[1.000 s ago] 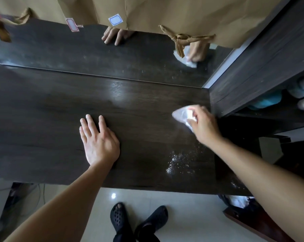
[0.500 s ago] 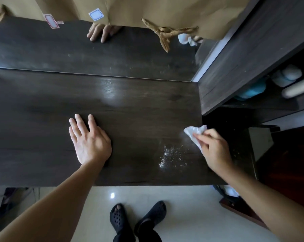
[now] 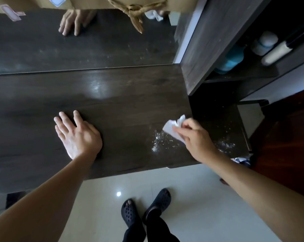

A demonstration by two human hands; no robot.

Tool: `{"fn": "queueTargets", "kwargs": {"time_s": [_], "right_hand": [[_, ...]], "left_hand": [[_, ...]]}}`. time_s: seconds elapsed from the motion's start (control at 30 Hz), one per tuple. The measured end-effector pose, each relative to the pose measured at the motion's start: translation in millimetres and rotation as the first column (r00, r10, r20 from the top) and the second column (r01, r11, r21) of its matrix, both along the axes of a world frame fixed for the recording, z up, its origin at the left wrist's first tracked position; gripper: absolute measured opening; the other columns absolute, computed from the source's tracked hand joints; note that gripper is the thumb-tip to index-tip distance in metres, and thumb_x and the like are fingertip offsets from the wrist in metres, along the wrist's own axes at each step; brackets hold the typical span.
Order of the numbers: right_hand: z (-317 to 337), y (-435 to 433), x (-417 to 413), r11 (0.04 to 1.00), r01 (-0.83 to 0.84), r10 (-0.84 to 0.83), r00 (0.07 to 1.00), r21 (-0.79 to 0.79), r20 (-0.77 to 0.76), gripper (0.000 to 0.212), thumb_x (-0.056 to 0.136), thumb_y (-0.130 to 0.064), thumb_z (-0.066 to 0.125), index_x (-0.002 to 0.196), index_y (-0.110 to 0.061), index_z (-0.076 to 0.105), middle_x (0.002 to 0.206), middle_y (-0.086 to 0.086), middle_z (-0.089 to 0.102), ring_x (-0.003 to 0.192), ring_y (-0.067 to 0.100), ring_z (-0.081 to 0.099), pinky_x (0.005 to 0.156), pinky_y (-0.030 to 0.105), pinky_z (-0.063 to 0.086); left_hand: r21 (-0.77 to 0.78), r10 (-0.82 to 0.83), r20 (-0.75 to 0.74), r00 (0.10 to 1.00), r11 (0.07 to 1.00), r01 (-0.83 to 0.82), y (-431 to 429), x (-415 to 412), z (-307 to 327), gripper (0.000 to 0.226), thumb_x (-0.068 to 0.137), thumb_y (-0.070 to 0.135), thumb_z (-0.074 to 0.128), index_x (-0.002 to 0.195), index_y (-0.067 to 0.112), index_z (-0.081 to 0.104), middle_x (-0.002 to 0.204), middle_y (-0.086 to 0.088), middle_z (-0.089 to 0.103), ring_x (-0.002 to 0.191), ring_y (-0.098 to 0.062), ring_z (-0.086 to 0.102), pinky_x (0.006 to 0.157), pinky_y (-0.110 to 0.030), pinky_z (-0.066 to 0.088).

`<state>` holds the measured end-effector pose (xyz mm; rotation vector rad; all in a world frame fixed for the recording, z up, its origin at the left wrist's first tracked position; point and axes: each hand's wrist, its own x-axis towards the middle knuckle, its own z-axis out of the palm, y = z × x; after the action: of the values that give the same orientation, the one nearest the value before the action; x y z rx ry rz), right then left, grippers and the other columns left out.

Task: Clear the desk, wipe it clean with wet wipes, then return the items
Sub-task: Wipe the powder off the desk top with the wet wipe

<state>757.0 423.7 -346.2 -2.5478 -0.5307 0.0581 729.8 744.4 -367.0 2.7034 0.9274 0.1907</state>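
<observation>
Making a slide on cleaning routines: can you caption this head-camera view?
Right hand holds a wet wipe by white specks on a dark desk; left hand rests flat on it.

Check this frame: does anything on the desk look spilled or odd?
Yes. White specks lie scattered on the dark desk near its front right corner, beside the right hand gripping the wipe; not yet wiped.
</observation>
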Motion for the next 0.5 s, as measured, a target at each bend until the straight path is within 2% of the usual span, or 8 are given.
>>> {"fn": "queueTargets", "kwargs": {"time_s": [0.07,0.13,0.23,0.3,0.37,0.4,0.43,0.5], "right_hand": [[4.0,-16.3,-52.3,0.998,-0.054,0.055,0.995,0.015,-0.08,0.03,0.089,-0.006,0.051,0.113,-0.014,0.068,0.092,-0.004,0.048,0.084,0.012,0.049,0.075,0.019,0.04],[3.8,-33.7,-69.2,1.0,-0.016,0.016,0.995,-0.001,-0.102,0.032,0.089,-0.008,0.049,0.113,-0.013,0.069,0.091,-0.001,0.049,0.082,0.012,0.049,0.072,0.018,0.039],[-4.0,-39.4,-62.1,0.97,0.236,-0.238,0.971,-0.064,-0.012,0.029,0.083,0.006,0.059,0.108,-0.006,0.069,0.086,0.006,0.051,0.077,0.022,0.053,0.067,0.021,0.038],[-1.5,-14.5,-73.4,0.937,0.328,-0.331,0.944,-0.122,-0.006,0.013,0.086,0.0,0.056,0.093,-0.005,0.066,0.086,0.008,0.051,0.078,0.026,0.052,0.066,0.025,0.036],[-3.7,19.5,-100.8,0.956,0.281,-0.287,0.955,-0.078,-0.07,0.009,0.09,-0.018,0.053,0.082,-0.014,0.055,0.084,0.001,0.05,0.079,0.02,0.051,0.063,0.025,0.037],[-1.1,31.9,-114.0,0.969,0.238,-0.242,0.967,-0.062,-0.075,0.011,0.092,-0.025,0.051,0.085,-0.017,0.054,0.082,-0.001,0.049,0.078,0.015,0.051,0.063,0.022,0.037],[0.6,37.7,-121.5,0.986,0.159,-0.161,0.986,-0.06,-0.036,0.012,0.092,-0.026,0.049,0.091,-0.019,0.058,0.083,-0.002,0.05,0.077,0.012,0.05,0.064,0.018,0.037],[1.0,27.8,-114.4,0.992,0.119,-0.119,0.993,-0.047,0.012,0.025,0.088,-0.019,0.05,0.106,-0.014,0.067,0.087,0.004,0.054,0.079,0.017,0.053,0.064,0.021,0.042]], "left_hand": [[-0.008,-0.005,-0.001,1.0,1.0,0.005,-0.2,-1.5,0.7,0.05,0.095,0.019,0.035,0.143,0.006,0.032,0.154,-0.027,0.014,0.144,-0.041,0.005,0.118,-0.049,0.005],[-0.015,-0.021,-0.004,1.0,1.0,0.021,-0.3,-2.8,2.6,0.049,0.095,0.019,0.035,0.143,0.006,0.032,0.154,-0.028,0.014,0.144,-0.042,0.005,0.118,-0.05,0.005],[-0.007,-0.098,-0.013,0.995,0.995,0.098,-2.1,-8.4,4.2,0.049,0.096,0.018,0.036,0.143,0.006,0.033,0.154,-0.026,0.017,0.144,-0.041,0.008,0.118,-0.049,0.006],[0.004,-0.167,-0.019,0.986,0.986,0.167,-5.3,-18.3,3.7,0.049,0.095,0.018,0.036,0.143,0.006,0.034,0.154,-0.025,0.019,0.143,-0.041,0.01,0.118,-0.048,0.007],[0.011,-0.216,-0.019,0.976,0.976,0.216,-9.9,-30.6,1.9,0.052,0.093,0.021,0.033,0.143,0.006,0.035,0.154,-0.024,0.021,0.143,-0.039,0.013,0.118,-0.048,0.009],[0.013,-0.228,-0.019,0.973,0.973,0.229,-11.8,-35.8,1.6,0.054,0.092,0.023,0.031,0.143,0.006,0.036,0.154,-0.024,0.022,0.143,-0.039,0.013,0.118,-0.048,0.01],[0.016,-0.235,-0.018,0.972,0.972,0.235,-13.5,-39.6,1.3,0.055,0.091,0.025,0.03,0.142,0.006,0.037,0.153,-0.023,0.023,0.143,-0.038,0.014,0.118,-0.048,0.011],[0.024,-0.241,-0.013,0.97,0.97,0.241,-15.4,-42.9,1.2,0.056,0.09,0.026,0.029,0.142,0.005,0.038,0.153,-0.023,0.025,0.143,-0.038,0.016,0.118,-0.048,0.012]]}}
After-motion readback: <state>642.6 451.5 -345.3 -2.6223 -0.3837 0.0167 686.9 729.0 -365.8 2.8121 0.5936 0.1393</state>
